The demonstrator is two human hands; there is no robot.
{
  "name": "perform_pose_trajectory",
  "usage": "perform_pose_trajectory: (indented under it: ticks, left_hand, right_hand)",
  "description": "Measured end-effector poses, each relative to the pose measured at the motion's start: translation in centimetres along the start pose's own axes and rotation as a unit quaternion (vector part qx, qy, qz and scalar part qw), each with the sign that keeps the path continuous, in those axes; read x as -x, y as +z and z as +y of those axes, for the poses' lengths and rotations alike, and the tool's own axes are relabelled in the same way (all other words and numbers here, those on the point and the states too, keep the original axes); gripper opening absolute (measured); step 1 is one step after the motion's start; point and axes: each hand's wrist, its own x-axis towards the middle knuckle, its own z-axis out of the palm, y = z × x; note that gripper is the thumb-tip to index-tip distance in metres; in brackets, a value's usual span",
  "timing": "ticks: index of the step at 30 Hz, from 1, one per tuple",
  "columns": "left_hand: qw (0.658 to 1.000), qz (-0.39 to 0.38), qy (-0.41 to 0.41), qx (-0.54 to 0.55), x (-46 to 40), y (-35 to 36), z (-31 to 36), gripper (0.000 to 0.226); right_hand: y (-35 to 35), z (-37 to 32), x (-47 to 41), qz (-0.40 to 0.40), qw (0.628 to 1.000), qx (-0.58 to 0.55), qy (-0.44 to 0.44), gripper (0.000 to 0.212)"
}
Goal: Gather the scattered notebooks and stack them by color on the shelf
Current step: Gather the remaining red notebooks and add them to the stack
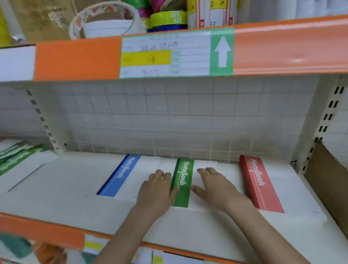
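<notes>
Three notebook stacks lie side by side on the white shelf (73, 197): a blue-spined notebook (120, 177) on the left, a green-spined notebook (183, 184) in the middle and a red-spined notebook (261, 185) on the right. My left hand (156, 193) lies flat at the green notebook's left edge, partly over the blue notebook's white cover. My right hand (215, 188) rests flat on the green notebook's white cover. Fingers of both hands look straight. More green notebooks (8, 164) lie loosely piled at the far left of the shelf.
An orange-edged upper shelf (288, 46) with a price label overhangs close above, holding tape rolls (166, 19) and label rolls. A brown cardboard panel (343, 196) stands at the right end. A slotted upright (42, 121) marks the bay's left side. Lower shelves hold mixed goods.
</notes>
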Motion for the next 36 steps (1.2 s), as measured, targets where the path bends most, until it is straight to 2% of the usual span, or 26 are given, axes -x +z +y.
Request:
perform_pose_trajectory:
  ticks: [13,22,27,36]
  left_hand:
    - [0.984,-0.017,-0.167,-0.065,9.6,-4.4,-22.5,0.056]
    - [0.967,-0.009,-0.248,-0.057,17.2,-6.9,-33.3,0.053]
    - [0.956,-0.003,-0.288,-0.054,19.7,-7.6,-37.9,0.055]
    - [0.951,0.004,-0.307,-0.049,20.1,-7.8,-47.4,0.055]
  right_hand:
    - [8.8,-22.6,-5.1,-0.061,0.978,0.006,-0.198,0.064]
    - [14.4,-36.4,-5.9,-0.091,0.951,0.024,-0.294,0.061]
    - [16.7,-42.5,-6.7,-0.097,0.938,0.031,-0.33,0.059]
    - [20.2,-50.9,-10.3,-0.084,0.93,0.028,-0.358,0.054]
